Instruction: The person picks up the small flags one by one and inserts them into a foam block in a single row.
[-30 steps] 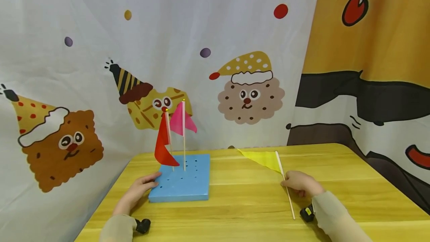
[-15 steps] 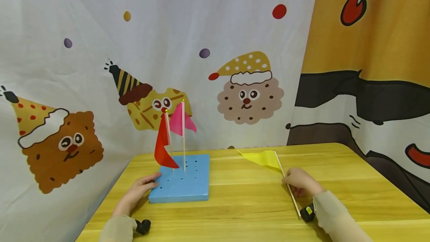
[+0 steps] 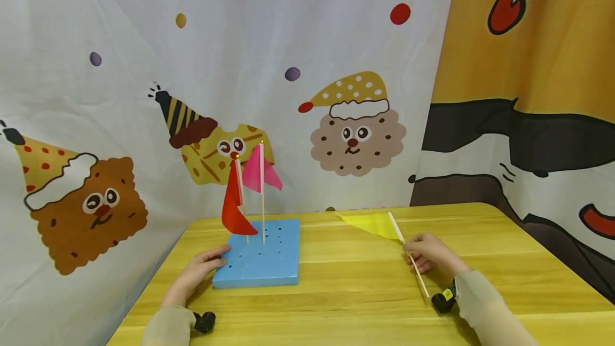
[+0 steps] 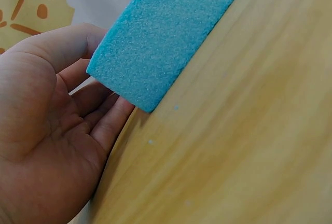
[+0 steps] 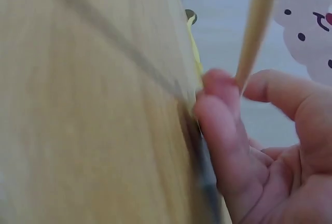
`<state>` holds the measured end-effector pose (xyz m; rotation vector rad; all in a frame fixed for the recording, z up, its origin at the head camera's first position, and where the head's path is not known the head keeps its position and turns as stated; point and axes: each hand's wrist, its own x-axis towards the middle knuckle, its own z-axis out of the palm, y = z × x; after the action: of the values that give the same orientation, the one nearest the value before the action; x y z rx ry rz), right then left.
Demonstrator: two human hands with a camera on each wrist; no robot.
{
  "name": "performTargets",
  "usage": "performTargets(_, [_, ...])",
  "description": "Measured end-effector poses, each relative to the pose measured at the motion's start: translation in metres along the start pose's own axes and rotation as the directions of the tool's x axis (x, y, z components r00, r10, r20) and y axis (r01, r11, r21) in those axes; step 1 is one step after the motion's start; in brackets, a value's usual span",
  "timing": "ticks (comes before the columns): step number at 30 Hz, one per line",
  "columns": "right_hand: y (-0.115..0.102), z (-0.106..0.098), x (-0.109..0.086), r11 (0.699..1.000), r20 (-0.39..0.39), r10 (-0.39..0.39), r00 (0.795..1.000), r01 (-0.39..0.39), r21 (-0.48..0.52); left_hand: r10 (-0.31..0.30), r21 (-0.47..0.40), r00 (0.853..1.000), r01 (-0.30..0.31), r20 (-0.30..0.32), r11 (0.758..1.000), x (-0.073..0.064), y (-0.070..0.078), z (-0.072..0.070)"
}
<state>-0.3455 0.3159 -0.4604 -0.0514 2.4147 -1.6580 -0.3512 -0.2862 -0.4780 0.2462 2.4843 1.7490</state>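
Observation:
My right hand [image 3: 430, 252] pinches the thin wooden stick of a yellow flag [image 3: 372, 224] between thumb and fingers at the right of the table. The stick [image 5: 258, 24] slants upward past the fingertips in the right wrist view; the yellow cloth points left in the head view. With fingers loosely extended, my left hand [image 3: 194, 274] rests against the left edge of a blue foam block [image 3: 266, 271]. In the left wrist view its fingers [image 4: 111, 120] lie along the block's corner. A red flag [image 3: 235, 212] and a pink flag [image 3: 254, 172] stand upright in the block.
Several small holes [image 3: 280, 236] dot the top of the block. The wooden table [image 3: 346, 292] spreads between the block and my right hand. Behind it hangs a curtain [image 3: 346, 25] printed with cartoon cookies.
My right hand tilts the yellow flag: the stick's lower end swings right, then rises slightly, and its top shifts left. The right wrist turns a little. My left hand stays still against the block.

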Motion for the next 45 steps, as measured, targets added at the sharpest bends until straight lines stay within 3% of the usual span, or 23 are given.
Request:
performTargets(8, [0.001, -0.005, 0.002, 0.976, 0.199, -0.026, 0.98, -0.018, 0.217, -0.005, 0.025, 1.0, 0.005, -0.008, 1.0, -0.002, 0.003, -0.001])
performTargets(14, [-0.002, -0.004, 0.003, 0.945, 0.273, -0.069, 0.959, -0.025, 0.326, 0.005, 0.025, 1.0, -0.005, -0.005, 1.0, -0.001, 0.004, -0.002])
performTargets(19, [-0.007, -0.004, 0.005, 0.935, 0.33, -0.119, 0.936, -0.006, 0.355, 0.004, 0.029, 1.0, -0.004, -0.006, 1.0, -0.001, 0.004, -0.002])
performTargets(31, [-0.05, 0.0, 0.001, 0.945, 0.319, -0.158, 0.935, 0.05, 0.323, 0.038, 0.031, 0.999, -0.038, -0.003, 0.999, 0.004, 0.005, -0.003])
performTargets(45, [-0.11, 0.017, 0.004, 0.961, 0.294, -0.192, 0.936, 0.118, 0.249, 0.012, 0.016, 1.0, -0.012, -0.008, 1.0, -0.001, -0.002, -0.001])
